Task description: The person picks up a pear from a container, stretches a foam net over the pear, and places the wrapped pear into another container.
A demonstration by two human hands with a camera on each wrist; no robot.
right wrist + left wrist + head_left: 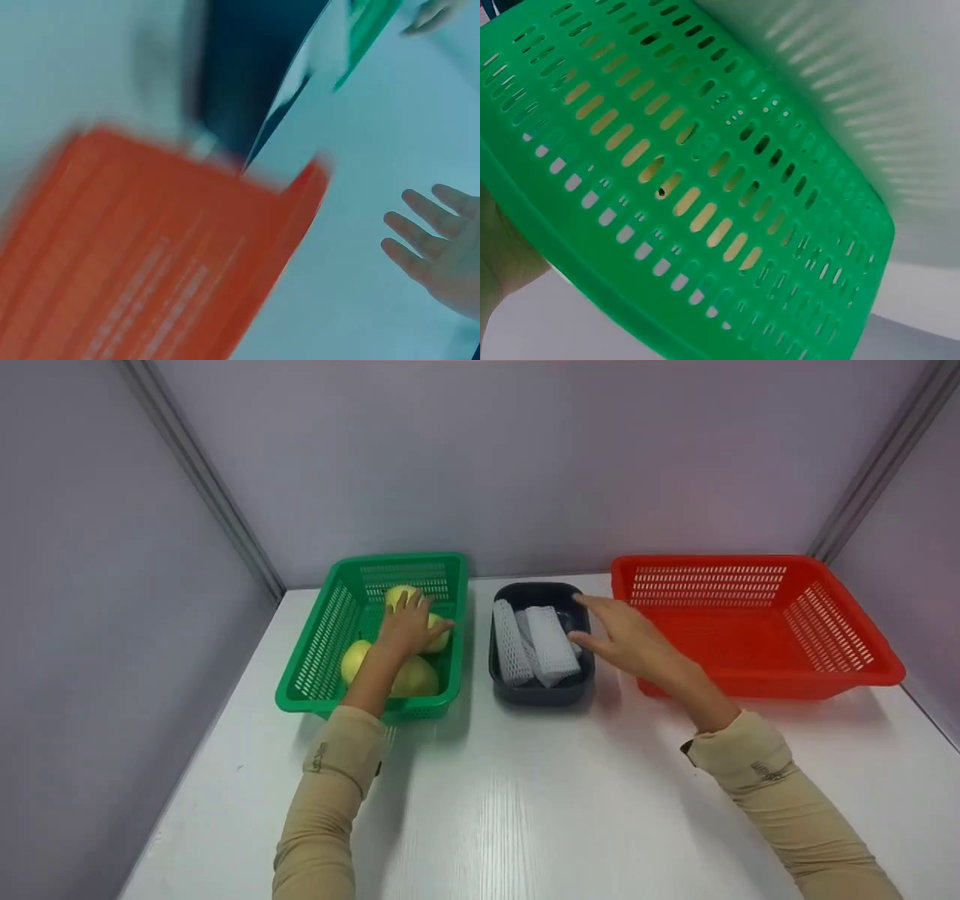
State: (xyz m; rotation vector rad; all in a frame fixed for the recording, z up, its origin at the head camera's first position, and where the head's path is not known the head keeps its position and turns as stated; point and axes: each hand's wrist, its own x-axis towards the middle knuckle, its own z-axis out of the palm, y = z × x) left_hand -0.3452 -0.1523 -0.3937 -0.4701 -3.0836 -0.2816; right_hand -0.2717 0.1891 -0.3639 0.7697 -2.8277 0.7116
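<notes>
My left hand (406,631) reaches into the green basket (298,667), its fingers spread at the back pear (400,595) and its thumb over another pear (438,639). More yellow pears (417,678) lie under the wrist, partly covered by it. Above the right edge of a dark bin (541,697) is my right hand (631,639), thumb and fingers apart and nothing between them. White foam net sleeves (553,640) lie in that bin. In the left wrist view, the basket wall (705,165) hides most of the hand; pears show through its slots.
To the right stands a red basket (757,688) with slotted walls, close beside the dark bin. The white table (517,802) meets a pale back wall (510,472) behind the containers, with side panels at left and right.
</notes>
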